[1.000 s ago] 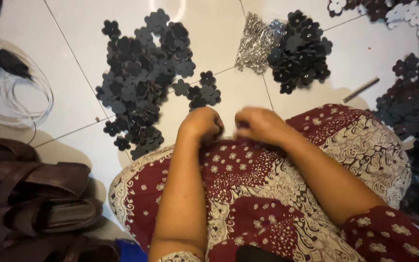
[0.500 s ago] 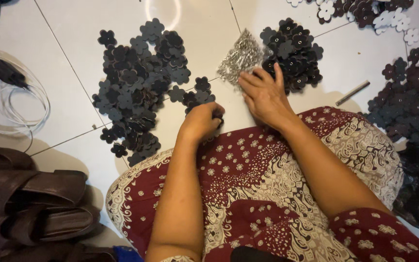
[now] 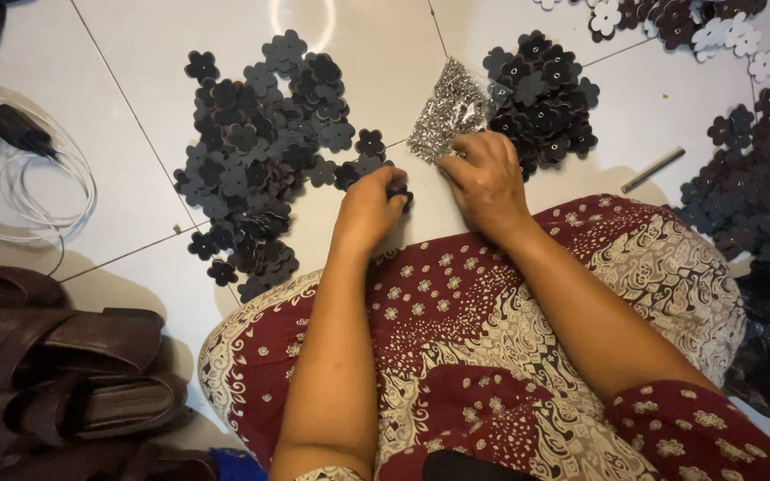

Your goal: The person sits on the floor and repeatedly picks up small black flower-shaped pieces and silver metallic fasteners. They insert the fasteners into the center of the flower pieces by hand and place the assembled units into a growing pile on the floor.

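Note:
My left hand [image 3: 369, 207] is closed on a small black flower-shaped piece [image 3: 398, 191], held just above the white tiled floor [image 3: 135, 151]. My right hand [image 3: 485, 178] rests on the near edge of a heap of small silver metal bits [image 3: 450, 109], fingertips pinching at it. Left of my hands spreads a large pile of dark flower pieces [image 3: 256, 147]. A second pile of dark flowers with silver centres [image 3: 541, 96] lies right behind the silver heap.
My lap is covered by red patterned cloth [image 3: 492, 338]. Brown sandals [image 3: 64, 365] lie at the lower left, a white cable with a black plug [image 3: 20, 169] at the left. More dark flowers [image 3: 759, 169], white flowers [image 3: 715, 27] and a metal rod [image 3: 652, 169] sit on the right.
My right hand moved away from my left hand and out to the silver heap, then drew back to its near edge. My left hand stayed put, holding the flower piece.

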